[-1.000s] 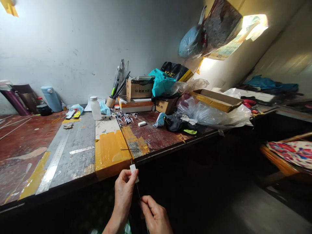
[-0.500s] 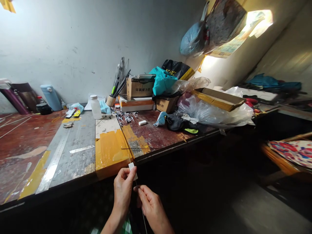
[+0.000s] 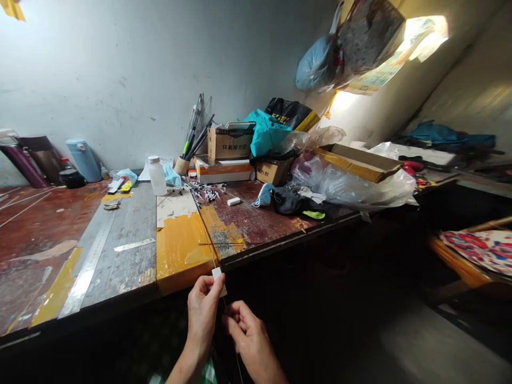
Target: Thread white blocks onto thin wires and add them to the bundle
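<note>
My left hand [image 3: 203,306] is closed, thumb on top, pinching a small white block [image 3: 216,274] just off the bench's front edge. A thin rod [image 3: 239,368] runs past or through the block; which of the two I cannot tell. It slants from the tape-covered bench edge down toward my lap. Just below the block, my right hand [image 3: 250,333] has its fingers curled and pinched round the rod; the fingertips are partly hidden. A second white block [image 3: 233,201] lies on the bench among several small black-and-white pieces [image 3: 212,195].
Along the bench [image 3: 256,224] stand a white bottle [image 3: 157,176], a holder of rods [image 3: 182,166], cardboard boxes [image 3: 231,143] and plastic bags [image 3: 344,181]. A steel ruler [image 3: 90,266] lies to the left. A chair with a patterned cushion [image 3: 480,248] is at right.
My right hand's fingers have shifted slightly along the rod, and their curl has changed a little. My left hand and the white block have barely moved.
</note>
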### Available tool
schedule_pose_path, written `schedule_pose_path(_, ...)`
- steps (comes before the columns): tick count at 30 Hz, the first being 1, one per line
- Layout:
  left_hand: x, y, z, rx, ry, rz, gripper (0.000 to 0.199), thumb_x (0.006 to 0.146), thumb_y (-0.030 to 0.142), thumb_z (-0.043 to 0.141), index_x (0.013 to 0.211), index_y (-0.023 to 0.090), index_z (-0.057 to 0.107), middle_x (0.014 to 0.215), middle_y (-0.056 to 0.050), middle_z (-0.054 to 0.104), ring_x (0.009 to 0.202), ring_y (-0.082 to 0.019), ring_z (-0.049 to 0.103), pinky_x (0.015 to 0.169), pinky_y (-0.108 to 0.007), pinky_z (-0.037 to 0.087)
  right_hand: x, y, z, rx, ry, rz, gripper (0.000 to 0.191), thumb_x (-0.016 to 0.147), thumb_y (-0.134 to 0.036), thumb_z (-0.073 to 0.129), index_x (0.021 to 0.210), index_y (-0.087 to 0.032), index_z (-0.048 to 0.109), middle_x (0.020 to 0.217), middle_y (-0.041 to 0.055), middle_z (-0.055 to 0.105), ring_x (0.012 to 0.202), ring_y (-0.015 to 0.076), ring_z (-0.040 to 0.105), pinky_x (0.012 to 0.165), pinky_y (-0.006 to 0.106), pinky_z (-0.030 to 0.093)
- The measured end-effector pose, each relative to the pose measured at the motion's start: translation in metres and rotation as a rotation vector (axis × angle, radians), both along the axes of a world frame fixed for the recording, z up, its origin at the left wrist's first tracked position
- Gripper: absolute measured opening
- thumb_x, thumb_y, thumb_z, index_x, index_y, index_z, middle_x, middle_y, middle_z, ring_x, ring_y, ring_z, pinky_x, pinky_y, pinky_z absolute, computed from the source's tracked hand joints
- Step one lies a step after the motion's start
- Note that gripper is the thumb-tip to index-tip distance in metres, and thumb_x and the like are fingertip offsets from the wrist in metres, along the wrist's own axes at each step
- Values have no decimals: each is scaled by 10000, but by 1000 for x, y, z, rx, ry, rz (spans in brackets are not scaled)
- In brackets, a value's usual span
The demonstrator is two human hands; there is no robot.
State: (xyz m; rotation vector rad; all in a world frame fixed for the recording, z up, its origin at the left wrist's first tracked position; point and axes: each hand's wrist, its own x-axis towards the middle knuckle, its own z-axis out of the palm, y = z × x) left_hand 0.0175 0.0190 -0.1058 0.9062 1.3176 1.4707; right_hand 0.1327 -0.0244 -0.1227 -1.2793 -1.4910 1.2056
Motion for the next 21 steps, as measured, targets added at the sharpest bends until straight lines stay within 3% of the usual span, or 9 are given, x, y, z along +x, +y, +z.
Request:
schedule_pose_path(3, -1, -1, 0, 11, -1, -2, 338, 719, 468, 703, 685, 140, 629, 639, 14, 570, 642, -137, 481, 629, -235, 384, -1, -1, -2, -38, 20, -8, 258, 886, -395, 518, 749, -178, 545, 595, -44, 455, 455, 65, 354, 421, 180, 270)
schedule_pose_path(7, -2, -1, 0, 18, -8, -3, 332, 726, 461, 702, 690, 138, 633, 639, 17, 567, 641, -131, 475, 632, -232, 379, 1, -1, 1, -132, 73, 52, 341, 889, -478, 474, 760, -169, 542, 553, -44, 468, 386, 53, 320, 388, 189, 228)
schedule_pose_path(11, -1, 3, 0, 19, -28, -13, 343, 733, 473, 691, 708, 135, 634, 645, 11, 576, 638, -136, 492, 625, -238, 391, 1, 0, 4, -60, 47, 21, 378, 914, -491, 428, 757, -167, 544, 552, -36, 462, 416, 65, 339, 406, 194, 245)
schedule_pose_path(16, 0, 4, 0, 15, -37, -22, 344, 730, 472, 694, 701, 133, 638, 631, 4, 585, 625, -140, 502, 613, -243, 399, -1, 0, 5, -13, -10, 49, 354, 945, -400, 408, 682, -178, 493, 563, -30, 476, 453, 75, 376, 442, 198, 286)
schedule_pose_path(21, -4, 1, 1, 22, -37, -2, 326, 709, 457, 717, 685, 140, 644, 629, 12, 580, 626, -132, 485, 614, -232, 388, -2, -4, 5, 0, -34, 22, 168, 898, -299, 503, 774, -186, 522, 617, -46, 482, 494, 76, 385, 471, 192, 297)
